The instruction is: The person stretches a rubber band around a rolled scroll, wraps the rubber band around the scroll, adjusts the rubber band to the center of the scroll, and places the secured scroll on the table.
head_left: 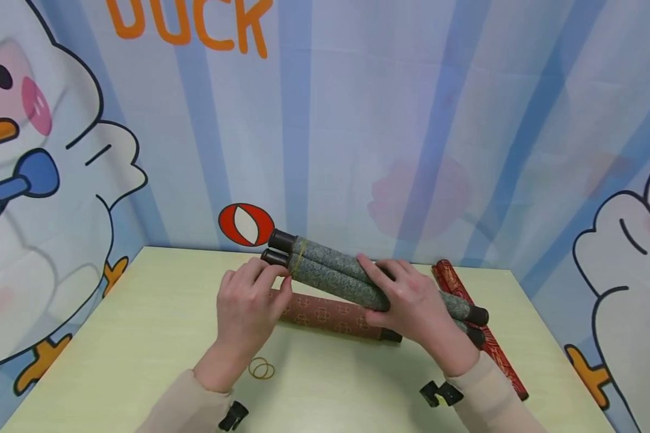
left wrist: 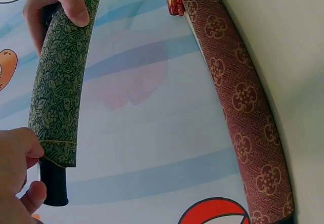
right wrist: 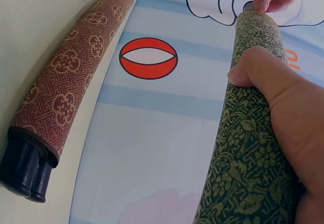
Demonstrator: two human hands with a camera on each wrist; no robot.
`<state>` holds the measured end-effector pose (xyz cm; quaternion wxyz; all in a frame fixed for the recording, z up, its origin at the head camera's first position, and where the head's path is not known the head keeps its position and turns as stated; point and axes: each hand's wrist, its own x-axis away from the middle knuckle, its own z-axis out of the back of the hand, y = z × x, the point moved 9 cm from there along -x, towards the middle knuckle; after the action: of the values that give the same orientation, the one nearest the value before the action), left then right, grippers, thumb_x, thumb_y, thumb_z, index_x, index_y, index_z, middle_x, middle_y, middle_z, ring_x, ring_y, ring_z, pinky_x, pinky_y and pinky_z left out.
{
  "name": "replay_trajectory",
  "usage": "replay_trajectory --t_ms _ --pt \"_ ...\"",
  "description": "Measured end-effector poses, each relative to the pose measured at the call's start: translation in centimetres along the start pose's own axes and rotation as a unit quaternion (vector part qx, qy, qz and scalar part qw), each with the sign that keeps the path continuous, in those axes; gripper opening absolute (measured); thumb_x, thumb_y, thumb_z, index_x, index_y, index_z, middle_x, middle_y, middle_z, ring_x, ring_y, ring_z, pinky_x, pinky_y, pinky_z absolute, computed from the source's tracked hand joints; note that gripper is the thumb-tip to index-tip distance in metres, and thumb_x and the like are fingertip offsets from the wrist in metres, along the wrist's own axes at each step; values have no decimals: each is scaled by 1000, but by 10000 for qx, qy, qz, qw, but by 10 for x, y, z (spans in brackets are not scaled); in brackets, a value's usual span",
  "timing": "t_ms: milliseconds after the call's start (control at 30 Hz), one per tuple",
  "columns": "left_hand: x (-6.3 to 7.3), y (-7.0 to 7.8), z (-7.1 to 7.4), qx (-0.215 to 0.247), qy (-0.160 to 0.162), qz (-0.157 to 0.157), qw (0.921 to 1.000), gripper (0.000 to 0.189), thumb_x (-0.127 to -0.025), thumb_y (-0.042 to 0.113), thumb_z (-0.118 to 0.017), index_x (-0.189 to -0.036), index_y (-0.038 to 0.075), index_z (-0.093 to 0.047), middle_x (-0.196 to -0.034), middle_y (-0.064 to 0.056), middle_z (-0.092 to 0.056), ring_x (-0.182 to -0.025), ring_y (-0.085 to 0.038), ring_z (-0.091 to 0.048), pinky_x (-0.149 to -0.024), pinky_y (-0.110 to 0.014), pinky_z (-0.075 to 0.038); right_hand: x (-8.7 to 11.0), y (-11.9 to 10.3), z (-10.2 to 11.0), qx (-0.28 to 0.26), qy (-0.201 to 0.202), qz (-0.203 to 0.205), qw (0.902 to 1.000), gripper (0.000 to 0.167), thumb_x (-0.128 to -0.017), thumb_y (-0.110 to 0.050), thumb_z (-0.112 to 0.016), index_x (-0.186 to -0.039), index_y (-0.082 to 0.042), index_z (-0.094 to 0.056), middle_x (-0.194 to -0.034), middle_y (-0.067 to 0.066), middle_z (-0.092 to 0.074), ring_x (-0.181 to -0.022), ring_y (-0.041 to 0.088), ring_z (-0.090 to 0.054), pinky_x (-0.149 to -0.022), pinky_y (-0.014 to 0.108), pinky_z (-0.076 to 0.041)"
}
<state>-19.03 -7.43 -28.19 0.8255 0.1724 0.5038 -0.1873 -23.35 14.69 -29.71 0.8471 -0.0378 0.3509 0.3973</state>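
At the left, a curtain (head_left: 346,120) printed with a large duck and blue stripes is seen behind the tabletop (head_left: 103,361). A black fitting (head_left: 234,416) is worn at the left sleeve (head_left: 189,404), and two loose bands (head_left: 262,368), overlapping, are laid near the left forearm. The brown scroll (head_left: 325,314), patterned with pale flowers, is set on the tabletop beyond the hands, its left end hidden in the head view by the left hand (head_left: 251,300). Farther right, the red scroll (head_left: 501,355) is laid aslant, partly covered in view by the green scroll (head_left: 338,279); whether the two are touching cannot be told.

The green scroll is held raised and slanting above the tabletop, in front of the brown scroll and apart from it. It is formed of two rolls side by side, finely patterned, with dark rod ends shown at both ends. Near its left end it is crossed by a thin yellowish band (head_left: 300,255), one strand of which is drawn aslant toward the edge.

By the left hand, the band is pinched between thumb and finger at that end. By the right hand (head_left: 411,294), the scroll is grasped around its middle, the thumb laid along the near side
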Motion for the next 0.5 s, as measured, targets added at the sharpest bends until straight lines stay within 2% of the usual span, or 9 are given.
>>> replay_trajectory --t_ms 167,367,500 --pt "-1 2 -2 -133 4 183 9997 11 -83 3 -84 -89 4 -75 -84 -9 -63 -57 -24 -59 -48 -35 -47 -1 -1 2 31 45 20 10000 98 -70 -45 -98 -153 -12 -59 -118 15 -70 -101 33 -70 -61 41 -62" --pt "-1 1 -8 -201 -400 491 9978 13 -86 4 -84 -89 4 -71 -85 -10 -61 -49 -18 -56 -41 -28 -43 -1 -4 2 162 96 119 9998 99 -70 -45 -98 -154 -12 -58 -117 16 -69 -100 33 -70 -60 42 -63" --pt "-1 -3 -13 -117 -669 784 9946 13 -88 4 -81 -89 5 -69 -85 -9 -60 -47 -14 -51 -40 -24 -37 -1 -5 1 232 151 201 9994 100 -68 -46 -99 -153 -11 -58 -116 16 -69 -98 33 -70 -59 41 -62"
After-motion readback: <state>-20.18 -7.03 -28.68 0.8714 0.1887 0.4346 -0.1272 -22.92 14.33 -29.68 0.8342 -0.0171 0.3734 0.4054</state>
